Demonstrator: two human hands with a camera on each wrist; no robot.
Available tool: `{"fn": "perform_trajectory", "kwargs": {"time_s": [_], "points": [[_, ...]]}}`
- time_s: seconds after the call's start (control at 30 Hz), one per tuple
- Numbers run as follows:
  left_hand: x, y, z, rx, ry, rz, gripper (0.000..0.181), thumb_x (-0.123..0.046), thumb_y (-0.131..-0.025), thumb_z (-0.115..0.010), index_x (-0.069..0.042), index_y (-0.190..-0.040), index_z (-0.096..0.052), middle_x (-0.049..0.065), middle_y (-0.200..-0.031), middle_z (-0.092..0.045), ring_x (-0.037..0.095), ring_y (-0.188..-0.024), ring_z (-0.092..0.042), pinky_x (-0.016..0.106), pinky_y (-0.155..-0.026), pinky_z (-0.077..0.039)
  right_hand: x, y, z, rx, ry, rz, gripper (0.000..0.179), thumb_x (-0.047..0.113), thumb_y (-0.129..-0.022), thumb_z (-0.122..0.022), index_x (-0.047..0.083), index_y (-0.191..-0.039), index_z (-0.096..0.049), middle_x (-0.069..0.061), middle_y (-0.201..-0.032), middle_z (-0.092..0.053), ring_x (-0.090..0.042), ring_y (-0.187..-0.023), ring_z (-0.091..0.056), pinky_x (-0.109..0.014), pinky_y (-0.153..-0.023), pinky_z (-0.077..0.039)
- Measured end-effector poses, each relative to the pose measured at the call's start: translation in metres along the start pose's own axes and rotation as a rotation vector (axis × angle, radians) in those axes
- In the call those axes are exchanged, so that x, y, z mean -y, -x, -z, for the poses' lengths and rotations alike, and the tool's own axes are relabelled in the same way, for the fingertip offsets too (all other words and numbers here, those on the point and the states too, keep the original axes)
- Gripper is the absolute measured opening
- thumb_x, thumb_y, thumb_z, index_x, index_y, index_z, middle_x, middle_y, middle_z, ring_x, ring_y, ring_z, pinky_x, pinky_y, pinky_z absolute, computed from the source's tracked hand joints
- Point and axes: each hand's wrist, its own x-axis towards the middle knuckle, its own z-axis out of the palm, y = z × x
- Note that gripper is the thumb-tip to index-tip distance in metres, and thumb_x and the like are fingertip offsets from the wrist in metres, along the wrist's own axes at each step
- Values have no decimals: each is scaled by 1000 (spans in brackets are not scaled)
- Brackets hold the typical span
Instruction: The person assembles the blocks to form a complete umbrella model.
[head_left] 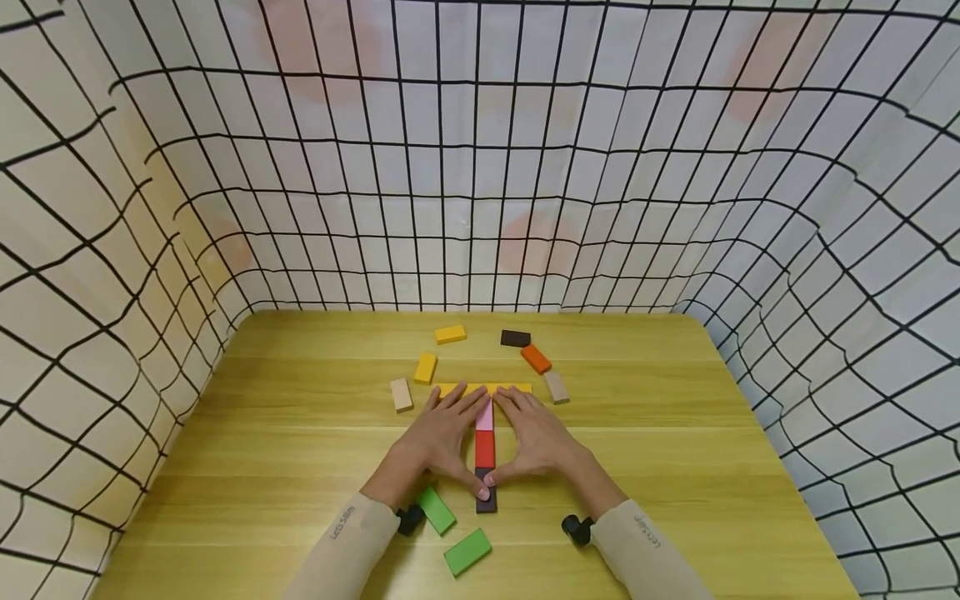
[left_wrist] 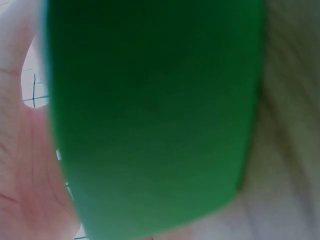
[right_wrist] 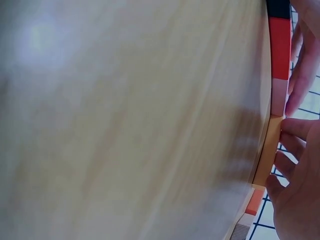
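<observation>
My left hand [head_left: 442,437] and right hand [head_left: 536,435] lie side by side over a T of flat blocks, fingers stretched out and thumbs toward me. Their fingertips touch the yellow crossbar [right_wrist: 269,150], partly hidden beneath them. Between the hands runs the stem: a pink block [head_left: 485,416], a red block [head_left: 484,450] and a dark block [head_left: 486,503]. Both thumbs touch the dark block. Beside the left wrist lies a green block [head_left: 437,511], which fills most of the left wrist view. A second green block [head_left: 467,552] is nearer me.
Left of the crossbar's far side lie a beige block [head_left: 401,395] and two yellow blocks [head_left: 425,368]. On the right are a black block [head_left: 515,338], an orange block [head_left: 536,358] and another beige block [head_left: 557,387]. Black-gridded white curtain [head_left: 480,175] surrounds the wooden table [head_left: 675,467].
</observation>
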Motion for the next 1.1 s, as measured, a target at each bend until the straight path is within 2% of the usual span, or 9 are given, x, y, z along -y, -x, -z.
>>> {"fn": "perform_trajectory", "kwargs": {"time_s": [0.4, 0.5, 0.63, 0.73, 0.83, 0.97, 1.1], "points": [[-1, -1, -1, 3, 11, 7, 150, -100, -50, -65, -26, -168, -9, -9, -175, -10, 28, -162, -3, 64, -127, -6, -1, 0, 1, 14, -24, -3, 138, 90, -61, -71, 14, -165, -24, -6, -172, -23, -34, -158, -23, -57, -125, -27], [0, -1, -1, 3, 10, 10, 150, -100, -50, -66, -26, -168, -9, -9, -175, -10, 28, -163, -3, 63, -128, -6, -3, 0, 1, 14, -44, -8, 132, 88, -65, -70, 15, -165, -24, -4, -172, -23, -30, -159, -22, -55, -125, -28], [0, -1, -1, 5, 5, 4, 150, -100, -50, -66, -26, -168, -10, -9, -175, -11, 28, -162, -4, 64, -127, -7, -6, 1, 5, -20, -134, -10, 113, 79, -78, -68, 17, -164, -29, -2, -171, -25, -27, -159, -22, -55, -125, -29], [-2, 0, -2, 5, 16, 1, 149, -100, -50, -66, -26, -168, -13, -8, -175, -11, 28, -162, -5, 65, -127, -7, -11, 2, 11, -93, -213, -32, 91, 65, -91, -66, 15, -161, -36, -4, -169, -29, -29, -158, -24, -58, -124, -30], [-3, 1, -2, 2, 30, 2, 149, -99, -50, -68, -25, -168, -14, -8, -175, -12, 28, -162, -5, 65, -127, -7, -23, 3, 21, -194, -228, -56, 71, 48, -99, -65, 11, -156, -44, -9, -163, -40, -33, -153, -34, -59, -121, -33], [-3, 0, 0, -5, 27, 3, 149, -97, -50, -69, -25, -168, -13, -7, -175, -12, 28, -162, -5, 65, -127, -7, -43, 4, 36, -287, -208, -51, 53, 22, -99, -67, 3, -147, -53, -16, -153, -52, -38, -143, -46, -58, -117, -40], [-2, 0, 1, -10, 18, -3, 149, -96, -50, -71, -26, -168, -13, -7, -175, -12, 29, -162, -6, 66, -127, -7, -65, 8, 41, -277, -180, -62, 54, 4, -94, -66, -1, -146, -54, -20, -154, -50, -42, -140, -47, -59, -112, -45]]}}
